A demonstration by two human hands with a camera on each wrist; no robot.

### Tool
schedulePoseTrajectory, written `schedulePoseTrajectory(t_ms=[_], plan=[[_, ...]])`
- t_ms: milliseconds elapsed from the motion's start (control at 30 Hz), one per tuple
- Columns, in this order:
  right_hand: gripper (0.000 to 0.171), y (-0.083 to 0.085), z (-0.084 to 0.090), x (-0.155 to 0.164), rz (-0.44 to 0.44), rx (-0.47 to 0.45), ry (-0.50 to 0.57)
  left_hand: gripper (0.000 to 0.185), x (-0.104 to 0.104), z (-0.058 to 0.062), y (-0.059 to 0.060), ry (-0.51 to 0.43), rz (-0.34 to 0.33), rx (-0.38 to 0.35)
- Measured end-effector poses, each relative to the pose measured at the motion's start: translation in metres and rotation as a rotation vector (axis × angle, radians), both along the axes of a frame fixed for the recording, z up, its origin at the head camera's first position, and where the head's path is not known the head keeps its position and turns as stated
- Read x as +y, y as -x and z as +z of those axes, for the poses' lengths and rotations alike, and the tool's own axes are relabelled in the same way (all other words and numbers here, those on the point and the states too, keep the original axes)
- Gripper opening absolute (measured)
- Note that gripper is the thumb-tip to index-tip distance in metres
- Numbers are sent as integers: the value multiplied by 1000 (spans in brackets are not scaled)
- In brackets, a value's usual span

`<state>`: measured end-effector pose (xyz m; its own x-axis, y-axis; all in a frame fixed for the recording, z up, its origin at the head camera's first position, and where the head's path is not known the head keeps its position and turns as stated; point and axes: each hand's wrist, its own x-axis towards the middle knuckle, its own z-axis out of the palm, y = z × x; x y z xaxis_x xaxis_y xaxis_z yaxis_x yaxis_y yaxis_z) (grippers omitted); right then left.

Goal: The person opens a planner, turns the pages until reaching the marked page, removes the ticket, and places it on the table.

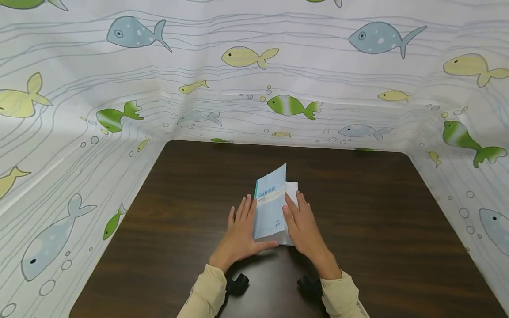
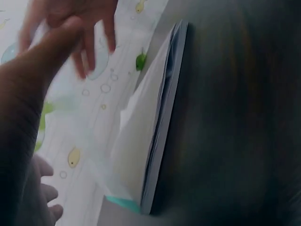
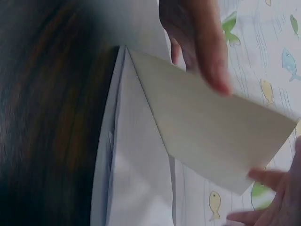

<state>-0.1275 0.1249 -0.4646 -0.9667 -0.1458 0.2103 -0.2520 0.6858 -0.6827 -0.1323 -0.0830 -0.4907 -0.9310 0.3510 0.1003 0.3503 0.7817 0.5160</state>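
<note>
Nearest to me are my two cream sleeves, and just ahead of each wrist a small black camera mount sits over the dark wood-grain tabletop. My left hand lies flat beside the left edge of a thin booklet, fingers straight and spread, with the thumb reaching under the near corner of the cover. My right hand rests on the booklet's right side, fingers straight and slightly apart, pressing along the edge of the raised cover where the white pages show.

The booklet sits near the middle of the tabletop, a little toward me. Its long axis runs away from me, near edge toward my wrists and far edge toward the back wall. The pale blue cover with its blue title and teal spine strip is lifted partway, so the far corner stands up off the pages. My right wrist view shows the cover as a tilted sheet above the white pages; my left wrist view shows the booklet edge-on, cover angled up off the dark wood.

Beyond it the tabletop runs bare to a white sheet printed with blue, yellow and green fish and bubbles, which walls in the back and both sides.
</note>
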Motion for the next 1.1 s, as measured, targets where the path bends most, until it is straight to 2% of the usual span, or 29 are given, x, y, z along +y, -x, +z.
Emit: schedulePoseTrajectory(t_ms=[100, 200, 333, 433, 500, 567, 633, 800, 867, 933, 967, 1033, 1100], plan=[[48, 1, -2, -4, 71, 26, 31, 111, 1, 1, -7, -88, 40, -40], [48, 0, -7, -4, 105, -8, 18, 96, 0, 2, -12, -211, 102, -58], [54, -4, -14, -2, 88, -122, -37, 83, -6, 2, -14, -400, 193, -1], [58, -5, -19, 0, 64, -194, -111, 80, -16, 2, -14, -539, 329, 42], [58, -5, -23, 0, 63, -218, -154, 85, -25, 1, -14, -567, 457, 67], [57, -5, -25, 0, 76, -202, -205, 93, -33, -2, -15, -548, 582, 79], [54, -4, -27, -1, 83, -182, -229, 106, -39, -4, -16, -471, 678, 74], [52, -5, -32, -3, 88, -134, -230, 126, -47, -10, -14, -286, 793, 94], [51, -6, -34, -4, 96, -122, -226, 123, -49, -12, -13, -222, 785, 116], [51, -7, -36, -4, 103, -109, -235, 107, -50, -16, -12, -166, 706, 135], [51, -7, -38, -4, 102, -101, -239, 94, -50, -17, -11, -150, 633, 142], [51, -7, -40, -3, 94, -87, -244, 65, -48, -20, -7, -123, 446, 143], [50, -7, -40, -1, 80, -80, -244, 48, -44, -24, -3, -111, 251, 144]])
